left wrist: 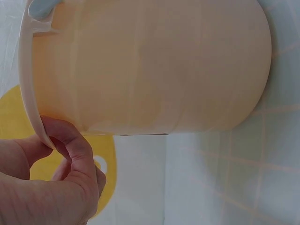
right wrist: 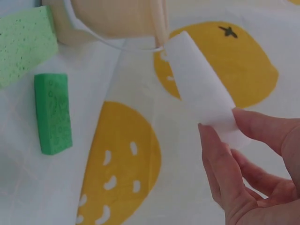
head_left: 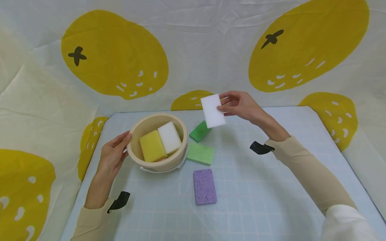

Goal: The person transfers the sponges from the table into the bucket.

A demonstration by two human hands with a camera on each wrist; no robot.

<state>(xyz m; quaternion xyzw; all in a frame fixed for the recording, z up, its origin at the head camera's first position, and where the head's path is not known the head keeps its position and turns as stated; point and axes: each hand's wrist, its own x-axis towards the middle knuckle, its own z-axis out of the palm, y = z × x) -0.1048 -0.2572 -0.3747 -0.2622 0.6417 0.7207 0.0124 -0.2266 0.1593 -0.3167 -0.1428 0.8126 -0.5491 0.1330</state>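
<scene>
White sponge (right wrist: pixel 202 84), pinched between right fingers (right wrist: pixel 220 161)

faintly gridded pale blue desk (head_left: pixel 256 197), kinda crinkly whitish backdrop (head_left: pixel 205 60) behind it, big ol' yellow fruit prints (head_left: pixel 114 58) all over that, couple dark stem marks (head_left: pixel 77 56)

From far away, I stretch my left arm (head_left: pixel 88 222) forward beside the left edge of the surface (head_left: pixel 241 201). My left hand (head_left: pixel 110 155) pinches with its thumb and bent fingers. My right arm (head_left: pixel 310 174) slants in from the right side, and my right hand (head_left: pixel 239 105) is up by the far edge, with its fingers pointing left. Its thumb and fingers pinch too.
</scene>
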